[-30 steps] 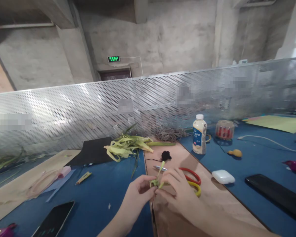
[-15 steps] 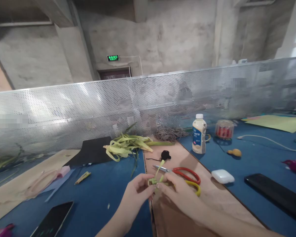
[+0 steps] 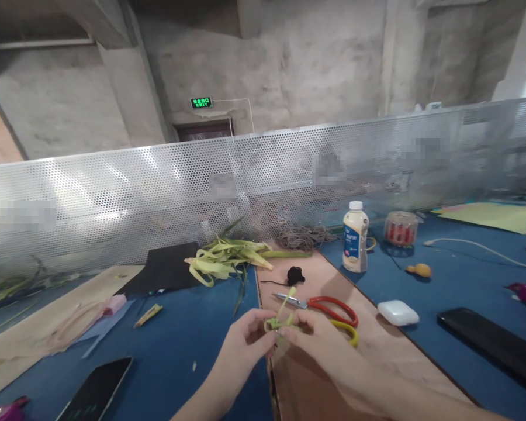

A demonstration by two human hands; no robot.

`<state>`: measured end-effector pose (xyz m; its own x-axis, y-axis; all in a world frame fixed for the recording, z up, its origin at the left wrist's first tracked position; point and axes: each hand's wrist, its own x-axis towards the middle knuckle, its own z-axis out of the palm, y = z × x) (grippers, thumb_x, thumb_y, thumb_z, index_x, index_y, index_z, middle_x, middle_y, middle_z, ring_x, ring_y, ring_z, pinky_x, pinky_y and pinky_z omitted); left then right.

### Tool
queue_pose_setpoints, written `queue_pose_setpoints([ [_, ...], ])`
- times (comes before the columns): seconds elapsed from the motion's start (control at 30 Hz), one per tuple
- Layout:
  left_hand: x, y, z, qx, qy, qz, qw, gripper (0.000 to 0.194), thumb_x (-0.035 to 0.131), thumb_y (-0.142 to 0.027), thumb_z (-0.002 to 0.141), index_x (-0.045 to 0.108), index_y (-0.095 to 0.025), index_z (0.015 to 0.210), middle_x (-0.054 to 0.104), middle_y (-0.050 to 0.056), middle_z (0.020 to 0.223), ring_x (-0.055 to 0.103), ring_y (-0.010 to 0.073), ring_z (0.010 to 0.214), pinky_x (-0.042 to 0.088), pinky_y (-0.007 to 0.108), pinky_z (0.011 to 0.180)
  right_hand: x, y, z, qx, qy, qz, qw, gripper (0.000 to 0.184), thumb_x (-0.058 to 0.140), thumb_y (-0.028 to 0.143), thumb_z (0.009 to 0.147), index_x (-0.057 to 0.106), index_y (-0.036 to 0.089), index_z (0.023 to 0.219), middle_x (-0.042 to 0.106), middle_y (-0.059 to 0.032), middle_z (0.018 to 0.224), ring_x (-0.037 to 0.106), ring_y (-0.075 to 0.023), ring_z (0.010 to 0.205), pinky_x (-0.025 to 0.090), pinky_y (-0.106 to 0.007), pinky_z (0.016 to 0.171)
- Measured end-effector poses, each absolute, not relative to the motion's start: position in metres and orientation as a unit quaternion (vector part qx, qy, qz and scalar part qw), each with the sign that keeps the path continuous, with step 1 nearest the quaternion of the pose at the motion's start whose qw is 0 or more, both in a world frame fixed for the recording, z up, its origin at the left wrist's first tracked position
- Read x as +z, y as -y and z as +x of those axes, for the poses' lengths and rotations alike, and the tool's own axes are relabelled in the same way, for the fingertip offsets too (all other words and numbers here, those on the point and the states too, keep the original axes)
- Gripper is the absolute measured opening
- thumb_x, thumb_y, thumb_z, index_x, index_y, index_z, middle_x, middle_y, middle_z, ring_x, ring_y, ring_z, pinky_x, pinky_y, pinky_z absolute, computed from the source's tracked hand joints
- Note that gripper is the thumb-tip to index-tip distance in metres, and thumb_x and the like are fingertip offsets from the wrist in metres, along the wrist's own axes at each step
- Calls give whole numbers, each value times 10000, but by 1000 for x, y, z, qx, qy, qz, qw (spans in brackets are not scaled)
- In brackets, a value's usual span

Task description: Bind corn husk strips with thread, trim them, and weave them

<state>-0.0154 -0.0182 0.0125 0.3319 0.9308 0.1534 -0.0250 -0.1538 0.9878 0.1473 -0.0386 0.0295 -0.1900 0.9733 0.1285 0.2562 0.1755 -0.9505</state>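
Between my two hands is a small knotted or plaited piece of pale green corn husk strip (image 3: 272, 323), with one narrow end sticking up and away. My left hand (image 3: 245, 345) pinches its left side between thumb and fingers. From the other side my right hand (image 3: 318, 342) pinches it too, thumb tip close to the left thumb. Fingers hide much of the piece. Just beyond the right hand lie scissors (image 3: 333, 304) with one red and one yellow handle, partly covered by that hand. A small wad of black thread (image 3: 295, 275) sits farther back.
Loose corn husks (image 3: 228, 260) lie by the perforated metal screen (image 3: 158, 199), beside black paper (image 3: 166, 272). A bottle (image 3: 355, 240), a jar (image 3: 401, 229), a white case (image 3: 398, 313) and a long black object (image 3: 491, 345) stand right. A phone (image 3: 97, 389) lies left.
The view has shifted very slightly. Both hands keep their pinch on the husk piece, with only small finger movements; its upright end sits a little lower.
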Motion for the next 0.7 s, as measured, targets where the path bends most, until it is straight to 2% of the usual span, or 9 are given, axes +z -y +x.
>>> queue_pose_setpoints([
  [0.23, 16, 21, -15, 436, -362, 616, 546, 230, 651, -270, 698, 579, -151, 882, 622, 13, 738, 520, 114, 604, 413, 241, 594, 28, 36, 150, 418, 660, -476, 405, 238, 544, 365, 782, 611, 138, 759, 622, -25, 741, 554, -150, 700, 397, -241, 598],
  [0.43, 18, 21, -15, 437, -352, 609, 560, 255, 658, -268, 694, 581, -151, 908, 650, 47, 814, 567, 154, 710, 428, 263, 658, 32, 39, 149, 415, 651, -495, 399, 276, 534, 378, 781, 604, 130, 685, 598, -8, 653, 521, -132, 619, 357, -219, 536],
  [0.57, 17, 20, -16, 434, -344, 610, 567, 296, 678, -229, 672, 577, -161, 942, 654, 71, 912, 577, 192, 835, 430, 270, 691, 34, 41, 148, 412, 646, -499, 406, 266, 513, 371, 795, 606, 129, 736, 610, -17, 722, 533, -142, 676, 366, -221, 568],
  [0.7, 15, 18, -16, 438, -346, 612, 561, 276, 669, -187, 677, 572, -160, 934, 655, 59, 883, 582, 179, 810, 428, 272, 695, 33, 40, 148, 405, 646, -503, 407, 244, 525, 362, 787, 604, 136, 734, 601, -13, 722, 524, -142, 683, 353, -221, 575],
])
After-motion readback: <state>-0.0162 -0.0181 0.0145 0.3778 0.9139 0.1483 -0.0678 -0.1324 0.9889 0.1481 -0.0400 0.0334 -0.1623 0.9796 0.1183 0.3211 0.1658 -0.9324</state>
